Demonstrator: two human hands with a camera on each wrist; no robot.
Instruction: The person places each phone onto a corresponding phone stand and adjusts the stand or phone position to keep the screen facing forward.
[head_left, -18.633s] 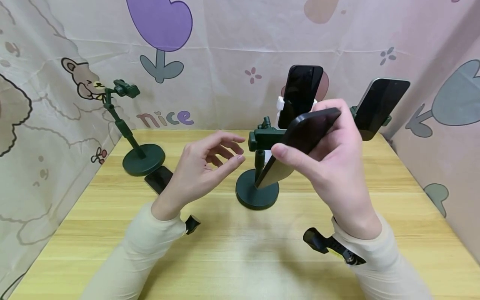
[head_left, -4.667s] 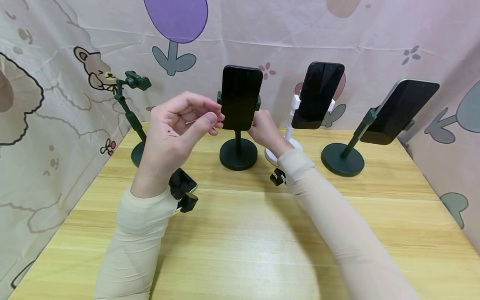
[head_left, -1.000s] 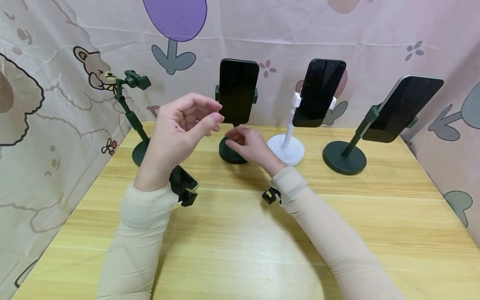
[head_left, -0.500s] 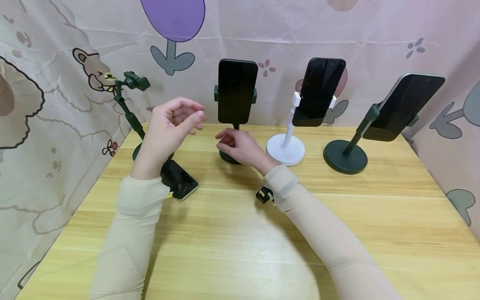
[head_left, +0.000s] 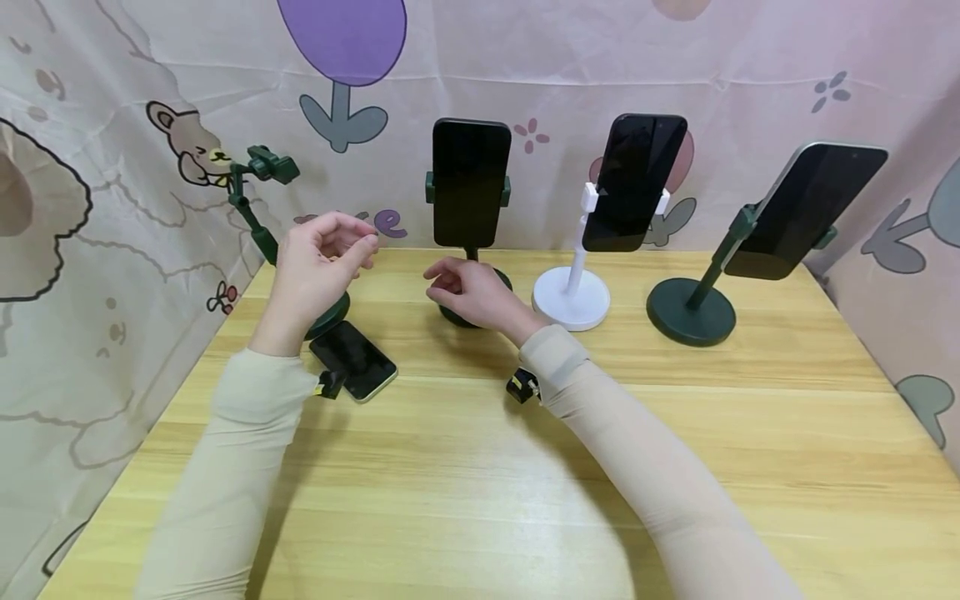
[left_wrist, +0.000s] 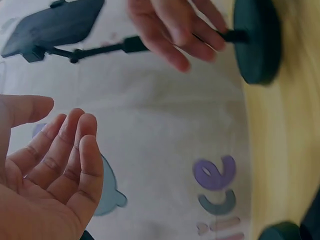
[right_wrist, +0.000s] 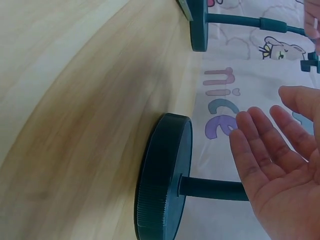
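Observation:
My left hand (head_left: 311, 271) hangs in the air, fingers loosely bent and holding nothing, in front of the left dark green phone stand (head_left: 272, 164), whose clamp has no phone in it. Just below, a black-screened phone (head_left: 354, 360) lies face up on the table by that stand's base. My right hand (head_left: 480, 292) hovers before the pole and base of the middle green stand (right_wrist: 165, 175), its relaxed fingers around no object. A black phone (head_left: 471, 183) stands upright in that stand's clamp. The right wrist view shows my palm beside the stand's pole (right_wrist: 215, 189).
To the right, a white stand (head_left: 572, 300) carries a tilted black phone (head_left: 636, 183). Farther right, another green stand (head_left: 692, 312) holds a silver-edged phone (head_left: 806, 212). A printed cloth (head_left: 465, 50) hangs behind the wooden table (head_left: 450, 483).
The phone my right hand held earliest is now in the middle stand, which sits farther back. Over the last second my left hand has moved left, away from that phone; my right hand has shifted slightly left.

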